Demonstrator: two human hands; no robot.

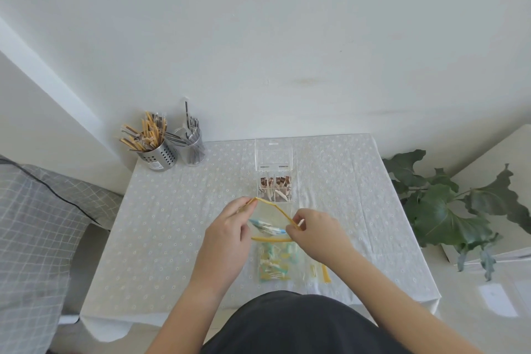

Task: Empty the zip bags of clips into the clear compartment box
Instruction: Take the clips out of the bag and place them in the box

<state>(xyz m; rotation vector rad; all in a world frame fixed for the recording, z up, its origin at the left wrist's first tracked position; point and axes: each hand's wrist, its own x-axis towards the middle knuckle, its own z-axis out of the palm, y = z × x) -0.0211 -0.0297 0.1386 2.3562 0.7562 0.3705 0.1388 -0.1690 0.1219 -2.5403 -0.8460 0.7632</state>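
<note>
The table (172,224) has a dotted cloth on it, and all the things sit in the middle where both hands can get to them. The box (275,172) stands just past the hands, close by, so clips will not have far to fall. Its lid (274,152) is tipped up and back, out of the way. Some brown and white clips (275,188) lie in it already. The hands hold a bag (268,217) up off the table, between the person and the box. The left hand (227,227) pinches one end of the yellow zip (283,214) and the right hand (313,233) pinches the other end. They pull apart, I think to make the mouth wide so the blue clips (264,227) inside can slide out. The mouth looks turned toward the box. A full bag (273,264) lies flat just under the hands, near the person, most likely waiting its turn. A flat bag (317,270) lies beside the right wrist and looks almost empty, so it may be done. The bag in the hands is not tipped out yet.
</note>
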